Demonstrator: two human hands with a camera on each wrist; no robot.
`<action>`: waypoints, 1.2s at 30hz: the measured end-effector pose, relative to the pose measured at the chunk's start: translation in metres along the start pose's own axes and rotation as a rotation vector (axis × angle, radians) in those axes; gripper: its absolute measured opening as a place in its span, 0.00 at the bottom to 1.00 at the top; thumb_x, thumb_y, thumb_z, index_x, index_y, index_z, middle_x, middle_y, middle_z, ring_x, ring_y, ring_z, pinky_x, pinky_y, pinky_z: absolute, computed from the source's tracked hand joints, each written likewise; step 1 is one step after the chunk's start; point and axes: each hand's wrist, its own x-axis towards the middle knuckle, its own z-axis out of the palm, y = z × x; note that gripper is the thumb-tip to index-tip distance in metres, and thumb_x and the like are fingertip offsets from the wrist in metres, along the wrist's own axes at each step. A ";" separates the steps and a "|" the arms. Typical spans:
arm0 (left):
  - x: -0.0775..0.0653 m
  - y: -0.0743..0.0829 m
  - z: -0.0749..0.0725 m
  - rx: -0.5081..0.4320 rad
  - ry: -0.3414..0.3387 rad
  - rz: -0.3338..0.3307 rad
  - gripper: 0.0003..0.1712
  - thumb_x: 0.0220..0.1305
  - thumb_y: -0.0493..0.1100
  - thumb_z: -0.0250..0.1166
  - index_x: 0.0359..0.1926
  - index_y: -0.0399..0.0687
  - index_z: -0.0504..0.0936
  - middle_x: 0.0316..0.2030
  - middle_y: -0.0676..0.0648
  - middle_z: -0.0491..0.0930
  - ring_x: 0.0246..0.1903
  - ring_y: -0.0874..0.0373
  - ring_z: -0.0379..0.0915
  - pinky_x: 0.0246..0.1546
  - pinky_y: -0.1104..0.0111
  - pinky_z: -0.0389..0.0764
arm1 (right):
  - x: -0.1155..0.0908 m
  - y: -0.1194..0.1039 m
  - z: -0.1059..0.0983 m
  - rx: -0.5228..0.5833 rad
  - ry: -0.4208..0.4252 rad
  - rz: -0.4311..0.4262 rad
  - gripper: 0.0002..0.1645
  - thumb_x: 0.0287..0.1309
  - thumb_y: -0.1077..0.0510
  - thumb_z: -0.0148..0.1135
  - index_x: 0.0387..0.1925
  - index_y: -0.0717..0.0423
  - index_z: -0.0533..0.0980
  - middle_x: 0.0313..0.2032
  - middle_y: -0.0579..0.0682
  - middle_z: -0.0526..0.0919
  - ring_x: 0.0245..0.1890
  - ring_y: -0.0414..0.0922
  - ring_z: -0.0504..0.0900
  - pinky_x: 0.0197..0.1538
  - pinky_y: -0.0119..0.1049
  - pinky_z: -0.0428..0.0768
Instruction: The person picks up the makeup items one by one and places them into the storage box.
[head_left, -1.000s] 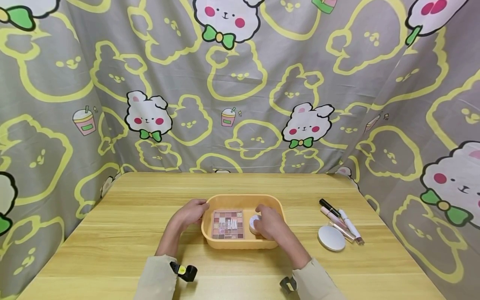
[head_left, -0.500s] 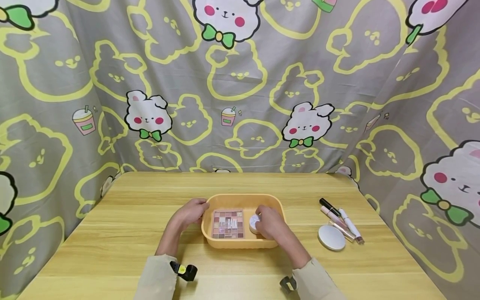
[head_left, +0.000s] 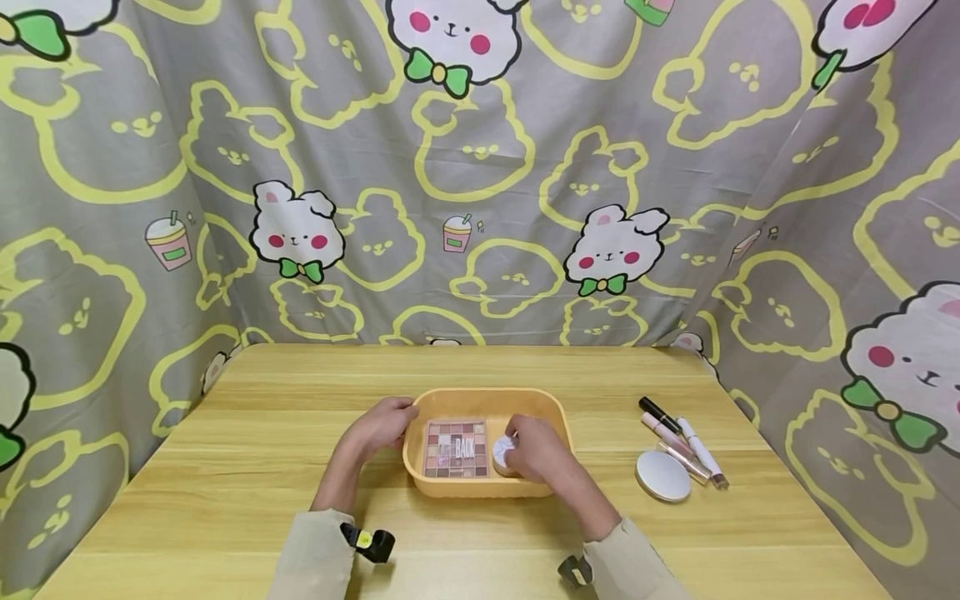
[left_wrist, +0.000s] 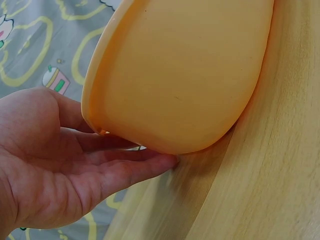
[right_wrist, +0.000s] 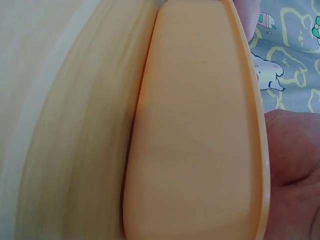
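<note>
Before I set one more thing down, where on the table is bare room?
The table is bare left of the left hand, between the orange tray and the curtain, and between tray and silver disc. It is crowded at the disc with tubes beside it, and in the tray, with palette, round case and right hand.

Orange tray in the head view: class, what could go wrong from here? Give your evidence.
1. The round case, close beside the palette, might knock it if the right grip pushes it left.
2. The orange tray could slide if bumped, perhaps because the left grip touches only one end.
</note>
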 end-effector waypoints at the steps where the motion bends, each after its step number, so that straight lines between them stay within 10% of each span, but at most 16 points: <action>1: 0.000 0.000 0.000 0.000 -0.001 0.000 0.29 0.79 0.41 0.44 0.72 0.25 0.62 0.59 0.31 0.77 0.56 0.43 0.79 0.48 0.55 0.85 | 0.000 -0.001 0.000 0.002 -0.002 0.000 0.16 0.46 0.69 0.68 0.41 0.67 0.80 0.30 0.52 0.81 0.31 0.46 0.76 0.33 0.36 0.76; 36: 0.001 0.001 0.002 0.008 0.011 -0.008 0.30 0.79 0.41 0.44 0.73 0.24 0.59 0.62 0.29 0.75 0.59 0.41 0.77 0.51 0.54 0.84 | -0.008 -0.004 -0.004 0.071 -0.120 -0.044 0.09 0.50 0.65 0.72 0.33 0.62 0.80 0.26 0.48 0.80 0.26 0.42 0.75 0.30 0.33 0.74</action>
